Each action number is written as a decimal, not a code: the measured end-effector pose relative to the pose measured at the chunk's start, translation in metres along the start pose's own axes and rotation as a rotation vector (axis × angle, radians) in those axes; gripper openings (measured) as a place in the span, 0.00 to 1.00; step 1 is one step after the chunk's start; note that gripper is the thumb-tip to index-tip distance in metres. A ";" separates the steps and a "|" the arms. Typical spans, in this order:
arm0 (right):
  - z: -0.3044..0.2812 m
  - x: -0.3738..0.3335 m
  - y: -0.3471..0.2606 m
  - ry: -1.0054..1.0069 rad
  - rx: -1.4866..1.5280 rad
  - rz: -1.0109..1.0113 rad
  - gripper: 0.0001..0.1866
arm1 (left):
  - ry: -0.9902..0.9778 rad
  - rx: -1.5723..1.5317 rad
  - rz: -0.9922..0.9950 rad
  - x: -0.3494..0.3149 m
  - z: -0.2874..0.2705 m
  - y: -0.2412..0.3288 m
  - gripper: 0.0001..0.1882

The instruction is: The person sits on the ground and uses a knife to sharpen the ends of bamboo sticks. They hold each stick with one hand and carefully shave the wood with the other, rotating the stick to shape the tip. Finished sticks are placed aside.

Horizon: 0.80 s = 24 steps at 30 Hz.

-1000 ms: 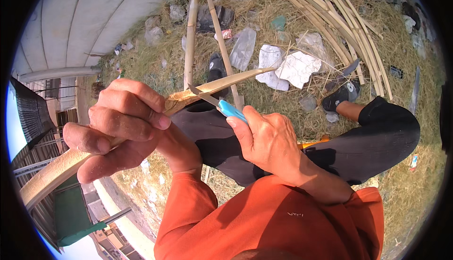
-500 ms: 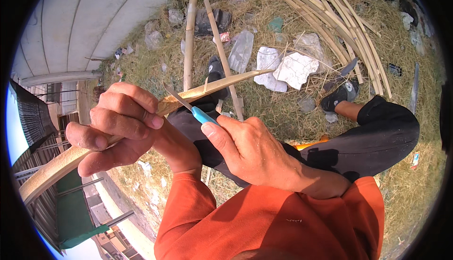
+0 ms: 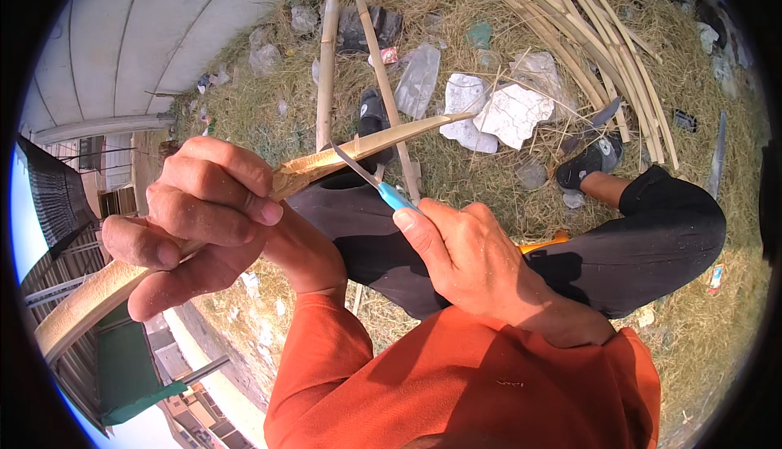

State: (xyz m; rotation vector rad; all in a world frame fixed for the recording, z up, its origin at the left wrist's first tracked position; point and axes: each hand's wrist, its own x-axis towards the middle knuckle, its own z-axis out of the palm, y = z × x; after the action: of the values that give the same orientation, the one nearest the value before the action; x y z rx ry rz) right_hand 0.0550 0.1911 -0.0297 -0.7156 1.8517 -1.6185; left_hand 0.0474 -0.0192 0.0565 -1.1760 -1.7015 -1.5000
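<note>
My left hand (image 3: 199,221) grips a long pale bamboo strip (image 3: 383,141) that runs from the lower left up to a thin tip over my knees. My right hand (image 3: 464,254) holds a small knife with a light blue handle (image 3: 397,198). Its thin blade (image 3: 354,164) lies slanted against the strip just beyond my left fingers. Both orange sleeves come in from the lower edge. My legs in black trousers (image 3: 652,237) are crossed below the work.
Dry grass covers the ground, littered with white plastic scraps (image 3: 505,111) and stones. Two bamboo poles (image 3: 328,50) lie ahead, and a bundle of split bamboo strips (image 3: 603,50) at the upper right. A black sandal (image 3: 593,156) covers my foot. A concrete slab (image 3: 155,34) borders the left.
The knife has slid back and forth along the strip: toward my left hand half a second ago, now slightly out toward the tip. My left hand's grip is unchanged.
</note>
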 end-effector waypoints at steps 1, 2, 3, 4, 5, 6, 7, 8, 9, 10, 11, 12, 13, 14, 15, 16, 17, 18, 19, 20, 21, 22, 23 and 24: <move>0.004 0.003 -0.003 -0.005 0.014 -0.013 0.23 | -0.001 -0.002 -0.009 0.000 0.002 0.002 0.29; 0.007 0.008 -0.005 -0.009 0.028 -0.027 0.23 | -0.003 -0.005 -0.018 0.001 0.004 0.005 0.29; 0.009 0.011 -0.005 -0.010 0.041 -0.040 0.23 | -0.002 0.007 -0.019 0.003 0.006 0.008 0.30; 0.010 0.011 -0.001 0.025 -0.042 -0.035 0.23 | -0.007 0.004 -0.020 0.001 0.006 0.007 0.30; 0.011 0.011 0.006 0.060 -0.125 -0.029 0.22 | -0.013 0.001 -0.021 0.000 0.006 0.007 0.30; 0.012 0.010 0.015 0.095 -0.208 -0.023 0.22 | -0.019 -0.003 -0.023 0.000 0.005 0.007 0.30; 0.008 0.015 0.046 0.119 -0.367 0.088 0.22 | -0.022 0.016 -0.026 -0.002 0.002 0.009 0.30; 0.004 0.006 0.103 0.219 -0.915 -0.276 0.22 | -0.018 0.015 -0.040 0.000 0.002 0.016 0.30; 0.003 0.000 0.109 0.284 -0.880 -0.248 0.22 | -0.015 0.003 -0.033 -0.001 0.003 0.015 0.29; -0.003 -0.003 0.115 0.335 -0.846 -0.237 0.22 | -0.004 0.009 -0.023 -0.002 0.003 0.012 0.29; -0.011 0.002 0.085 0.239 -0.479 -0.078 0.22 | -0.038 -0.020 0.040 -0.004 -0.002 0.011 0.26; -0.008 0.000 0.041 0.134 -0.089 0.119 0.22 | -0.028 -0.038 0.001 -0.010 0.000 0.015 0.26; -0.003 0.001 0.026 0.038 -0.042 0.047 0.23 | -0.036 -0.036 0.000 -0.008 0.002 0.017 0.26; 0.002 0.001 0.017 -0.003 0.005 -0.035 0.24 | -0.064 -0.037 0.028 -0.002 0.003 0.010 0.26; 0.002 0.008 0.013 0.004 -0.011 -0.054 0.24 | -0.061 -0.062 0.048 0.001 0.007 0.004 0.25; 0.004 0.009 0.010 0.003 -0.021 -0.056 0.25 | -0.061 -0.081 0.049 0.001 0.008 0.004 0.25; 0.003 0.008 0.007 -0.019 -0.020 -0.041 0.25 | -0.060 -0.102 0.050 0.001 0.010 0.005 0.25; 0.002 0.007 0.005 -0.040 -0.019 -0.026 0.25 | -0.060 -0.123 0.051 0.001 0.011 0.006 0.24; 0.001 0.007 0.005 -0.066 -0.026 -0.007 0.25 | -0.045 -0.126 0.059 0.000 0.012 0.006 0.24; 0.002 0.006 0.008 -0.035 -0.086 0.005 0.25 | -0.048 -0.125 0.061 -0.001 0.012 0.006 0.24; 0.002 0.005 0.013 -0.004 -0.147 0.017 0.25 | -0.051 -0.125 0.062 -0.002 0.011 0.006 0.24; 0.003 0.004 0.018 0.029 -0.204 0.028 0.25 | -0.057 -0.125 0.063 -0.002 0.010 0.006 0.24; 0.000 0.007 0.030 0.080 -0.244 0.050 0.24 | -0.050 -0.110 0.041 -0.001 0.012 0.010 0.26; 0.002 0.005 0.050 0.153 -0.356 0.049 0.22 | -0.043 -0.095 0.020 -0.001 0.015 0.012 0.27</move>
State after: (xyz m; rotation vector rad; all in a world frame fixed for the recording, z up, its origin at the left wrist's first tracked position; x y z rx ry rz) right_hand 0.0522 0.1921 -0.0795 -0.7020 2.2835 -1.3589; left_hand 0.0600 -0.0051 0.0581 -1.2795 -1.6575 -1.5693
